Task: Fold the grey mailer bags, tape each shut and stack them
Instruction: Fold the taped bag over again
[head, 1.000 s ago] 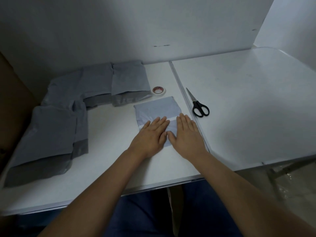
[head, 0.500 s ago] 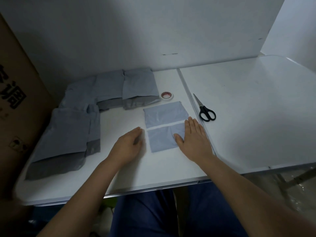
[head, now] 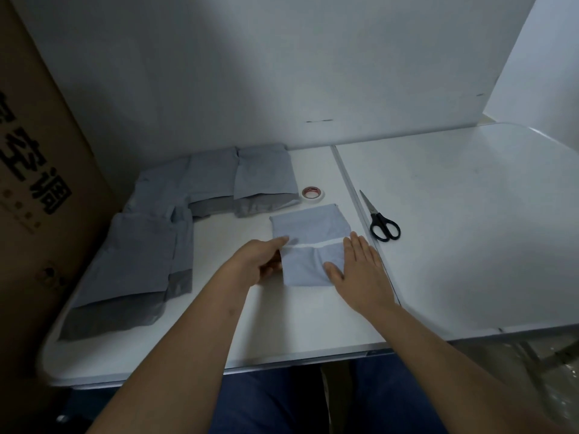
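Flanking mailer (head: 308,242) — tape roll (head: 312,193), scissors (head: 380,221)

Open room lying right of the table seam

Scissors (head: 380,224) and tape roll (head: 312,193) are flanking the folded bag (head: 308,242); unfolded mailer bags (head: 163,227) are crowding the left, a cardboard box (head: 34,183) walling that side

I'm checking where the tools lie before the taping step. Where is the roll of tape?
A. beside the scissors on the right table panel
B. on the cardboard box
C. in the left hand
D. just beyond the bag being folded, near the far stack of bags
D: the roll of tape lies flat past the folded bag, beside the far bags; neither hand holds it.
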{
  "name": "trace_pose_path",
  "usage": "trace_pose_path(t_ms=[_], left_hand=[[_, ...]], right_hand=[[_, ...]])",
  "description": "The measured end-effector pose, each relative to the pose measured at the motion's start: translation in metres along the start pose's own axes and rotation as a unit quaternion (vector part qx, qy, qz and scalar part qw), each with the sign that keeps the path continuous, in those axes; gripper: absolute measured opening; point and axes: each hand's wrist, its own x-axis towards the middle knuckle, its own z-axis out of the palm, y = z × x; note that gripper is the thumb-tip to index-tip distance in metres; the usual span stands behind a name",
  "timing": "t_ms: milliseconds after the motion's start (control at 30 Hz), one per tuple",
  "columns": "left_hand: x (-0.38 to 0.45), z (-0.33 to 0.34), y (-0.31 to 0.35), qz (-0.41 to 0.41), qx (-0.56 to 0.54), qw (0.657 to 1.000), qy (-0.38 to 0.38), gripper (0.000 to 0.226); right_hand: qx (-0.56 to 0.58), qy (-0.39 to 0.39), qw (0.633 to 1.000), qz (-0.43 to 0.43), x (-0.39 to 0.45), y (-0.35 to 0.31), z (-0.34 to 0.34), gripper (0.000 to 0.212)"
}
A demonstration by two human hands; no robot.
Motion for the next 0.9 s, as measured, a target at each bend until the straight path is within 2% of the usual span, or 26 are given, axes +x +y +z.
trace_pose_path(t_ms=[100, 167, 233, 300, 433, 533, 600, 633, 733, 900], left_hand=[[-0.002, 0.002, -0.001, -0.006, -0.043, 0.999, -0.012, 0.017], [-0.001, 0.001, -0.004, -0.012, -0.102, 0.994, -0.038, 0.009], [0.001, 0.001, -0.006, -0.015, -0.161, 0.984, -0.069, 0.014], [0.001, 0.004, -0.004, -0.020, -0.218, 0.972, -0.091, 0.015], [-0.002, -0.001, 0.008, -0.004, -0.320, 0.943, -0.088, 0.014], [-0.003, -0.013, 0.006, -0.007, -0.343, 0.934, -0.097, 0.007], [-0.002, -0.017, 0.002, -0.016, -0.337, 0.935, -0.108, 0.004], [-0.003, -0.018, 0.001, -0.019, -0.334, 0.936, -0.112, 0.004], [0.000, -0.022, -0.003, -0.024, -0.310, 0.944, -0.110, 0.010], [0.001, -0.025, -0.011, -0.022, -0.228, 0.966, -0.116, 0.035]], right_hand=[[0.188, 0.067, 0.980, 0.007, 0.004, 0.003, -0.017, 0.065], [0.274, 0.119, 0.950, 0.087, 0.008, 0.015, -0.029, 0.042], [0.357, 0.129, 0.907, 0.184, 0.010, 0.028, -0.041, 0.014], [0.423, 0.076, 0.868, 0.249, 0.010, 0.036, -0.048, 0.019], [0.474, -0.021, 0.830, 0.293, 0.012, 0.031, -0.062, 0.038], [0.572, -0.135, 0.744, 0.318, 0.015, 0.016, -0.068, 0.050], [0.638, -0.173, 0.677, 0.324, 0.021, 0.009, -0.066, 0.053], [0.651, -0.181, 0.661, 0.326, 0.025, 0.007, -0.063, 0.054], [0.635, -0.189, 0.675, 0.325, 0.035, -0.005, -0.061, 0.048], [0.608, -0.142, 0.706, 0.335, 0.042, -0.017, -0.057, 0.033]])
